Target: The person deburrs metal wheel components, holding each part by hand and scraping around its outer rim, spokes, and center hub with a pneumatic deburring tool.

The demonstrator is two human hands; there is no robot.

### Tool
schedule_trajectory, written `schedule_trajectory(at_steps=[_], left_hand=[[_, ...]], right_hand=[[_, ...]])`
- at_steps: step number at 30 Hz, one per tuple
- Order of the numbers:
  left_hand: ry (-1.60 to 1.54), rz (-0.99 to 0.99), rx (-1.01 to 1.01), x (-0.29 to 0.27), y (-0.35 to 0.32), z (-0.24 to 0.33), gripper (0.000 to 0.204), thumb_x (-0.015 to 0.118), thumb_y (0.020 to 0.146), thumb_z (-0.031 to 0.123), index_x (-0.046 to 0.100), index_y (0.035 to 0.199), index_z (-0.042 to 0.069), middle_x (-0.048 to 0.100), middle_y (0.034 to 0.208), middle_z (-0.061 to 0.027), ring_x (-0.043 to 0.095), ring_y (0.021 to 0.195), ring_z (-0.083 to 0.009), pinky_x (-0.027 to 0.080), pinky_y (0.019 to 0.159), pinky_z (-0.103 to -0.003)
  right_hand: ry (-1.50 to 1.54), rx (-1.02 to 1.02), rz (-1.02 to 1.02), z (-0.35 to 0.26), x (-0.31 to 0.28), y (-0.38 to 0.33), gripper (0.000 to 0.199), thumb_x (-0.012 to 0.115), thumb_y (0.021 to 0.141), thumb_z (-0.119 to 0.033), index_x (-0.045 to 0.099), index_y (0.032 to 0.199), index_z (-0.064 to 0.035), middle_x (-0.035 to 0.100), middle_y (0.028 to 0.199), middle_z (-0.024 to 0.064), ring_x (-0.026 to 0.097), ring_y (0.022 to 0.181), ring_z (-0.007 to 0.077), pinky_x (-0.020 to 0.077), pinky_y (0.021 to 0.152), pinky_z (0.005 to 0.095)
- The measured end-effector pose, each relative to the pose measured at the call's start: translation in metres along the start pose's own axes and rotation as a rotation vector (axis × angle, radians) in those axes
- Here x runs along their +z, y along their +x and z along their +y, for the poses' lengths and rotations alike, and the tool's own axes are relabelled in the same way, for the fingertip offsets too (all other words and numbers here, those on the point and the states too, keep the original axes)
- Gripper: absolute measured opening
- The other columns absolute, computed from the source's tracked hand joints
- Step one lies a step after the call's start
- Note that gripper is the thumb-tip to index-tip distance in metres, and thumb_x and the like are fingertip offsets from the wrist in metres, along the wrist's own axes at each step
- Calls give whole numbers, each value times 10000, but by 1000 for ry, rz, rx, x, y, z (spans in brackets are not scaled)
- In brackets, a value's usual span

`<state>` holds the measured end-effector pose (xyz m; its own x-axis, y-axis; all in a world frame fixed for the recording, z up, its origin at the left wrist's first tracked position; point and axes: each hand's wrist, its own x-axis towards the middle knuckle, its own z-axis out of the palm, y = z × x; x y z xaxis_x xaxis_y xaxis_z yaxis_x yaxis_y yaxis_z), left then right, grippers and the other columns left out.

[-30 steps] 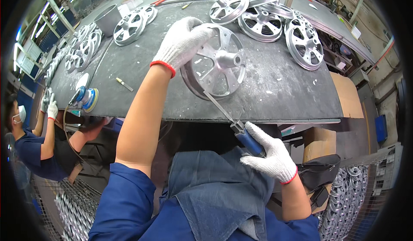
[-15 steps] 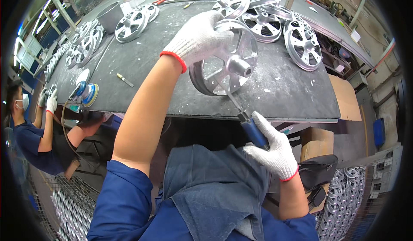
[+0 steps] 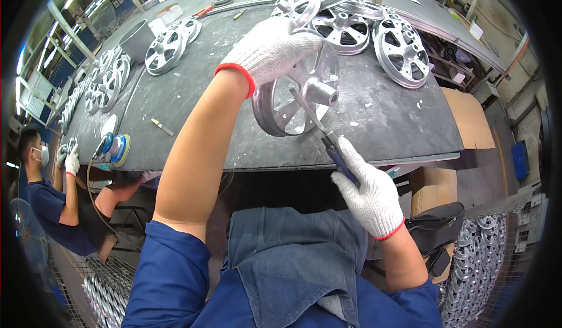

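My left hand, in a white knit glove with a red cuff, is closed over the top rim of a silver spoked metal wheel. The wheel stands tilted near the table's front edge, its hub stub facing right. My right hand, gloved alike, is wrapped round the dark blue handle of a file. The flat metal blade slants up and left across the wheel's lower opening, its tip beside the spokes near the hub. Whether blade and metal touch, I cannot tell. The left fingertips are partly hidden behind the rim.
More silver wheels are piled at the back right, with others at the left. A blue sander, a marker and a grey bucket are on the dark table. A masked co-worker sits at left.
The file's blade has shifted from the wheel's lower rim up toward the spokes, and my right hand has tilted with it. The wheel has turned slightly in my left hand. The view has shifted a little.
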<state>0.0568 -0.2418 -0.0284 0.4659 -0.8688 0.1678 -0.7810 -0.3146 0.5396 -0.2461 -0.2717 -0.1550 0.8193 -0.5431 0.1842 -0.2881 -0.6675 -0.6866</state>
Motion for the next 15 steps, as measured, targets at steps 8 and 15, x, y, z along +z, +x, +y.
schedule_trajectory(at_steps=[8,15], left_hand=[[-28,-29,-20,-4,2,2,636,720,1013,542,783,1206,-61,798,927,-145,748,879,-213,574,844,-373],[-28,8,-52,-2,0,-7,627,715,1020,525,783,1266,-48,795,934,-137,757,889,-206,574,847,-369]], right_hand=[[55,0,-76,2,-14,11,704,768,1032,-269,512,1684,-189,785,1061,270,767,992,476,601,878,494],[-20,-54,-84,-8,-20,9,696,766,1036,-287,515,1681,-214,774,968,236,762,886,458,607,827,501]])
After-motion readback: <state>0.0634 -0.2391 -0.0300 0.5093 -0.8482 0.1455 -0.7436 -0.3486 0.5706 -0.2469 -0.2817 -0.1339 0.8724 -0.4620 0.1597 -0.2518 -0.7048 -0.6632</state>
